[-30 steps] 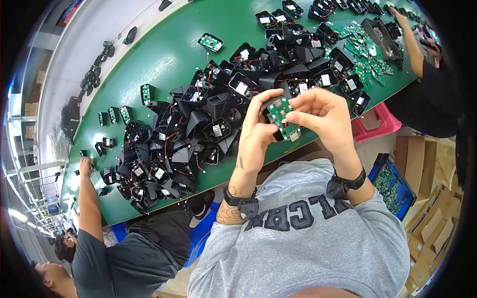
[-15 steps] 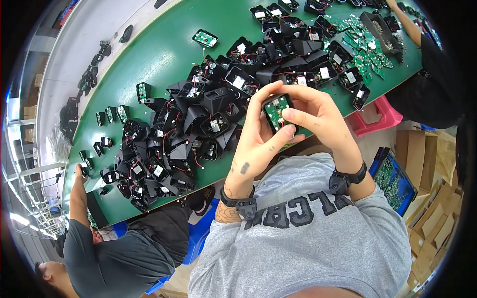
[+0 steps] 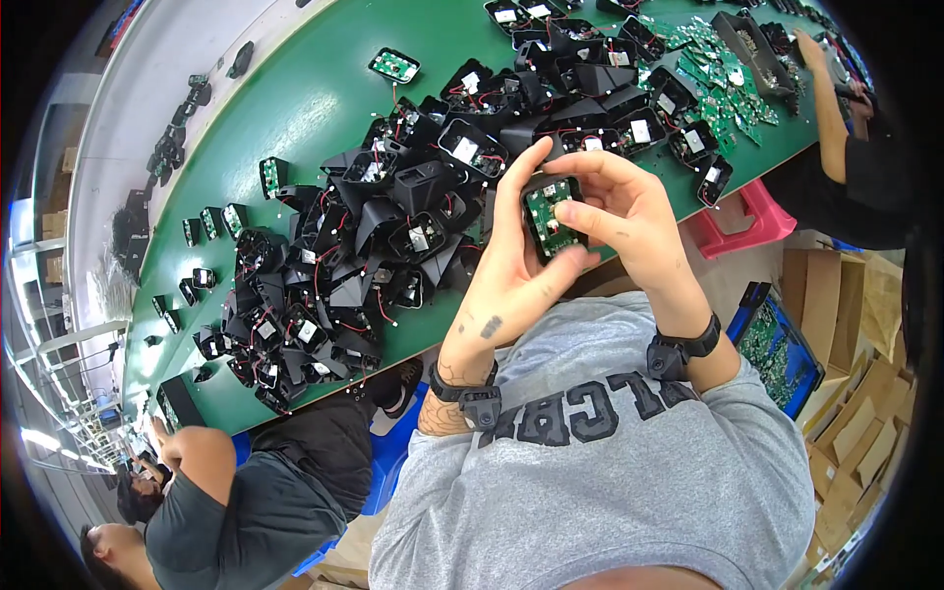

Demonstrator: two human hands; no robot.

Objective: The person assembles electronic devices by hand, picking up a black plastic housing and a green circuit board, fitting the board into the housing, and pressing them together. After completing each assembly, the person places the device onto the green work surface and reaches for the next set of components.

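Note:
Between my hands, above the table's near edge, is a black plastic housing with a green circuit board (image 3: 538, 208) set in its open face. My left hand (image 3: 516, 261) wraps the housing's left side and lower end, its thumb blurred near the board's bottom. With the thumb pressed on the middle of the board, my right hand (image 3: 629, 211) curls its fingers round the far and right side. The board faces up toward me. Just beyond my hands lies a pile of open black housings (image 3: 418, 236) with red wires and white labels.
Loose green circuit boards (image 3: 723, 84) lie at the far right beside a grey bin of small parts (image 3: 752, 54). Housings with boards (image 3: 395, 66) stand along the green table (image 3: 295, 108). Co-workers sit left (image 3: 236, 511) and right. A pink stool (image 3: 747, 221), blue crate (image 3: 772, 359) and cardboard boxes (image 3: 865, 423) are at right.
My left thumb has lifted off the board and moved slightly down; my right thumb stays on it. The co-worker at left has drawn an arm back from the small housings.

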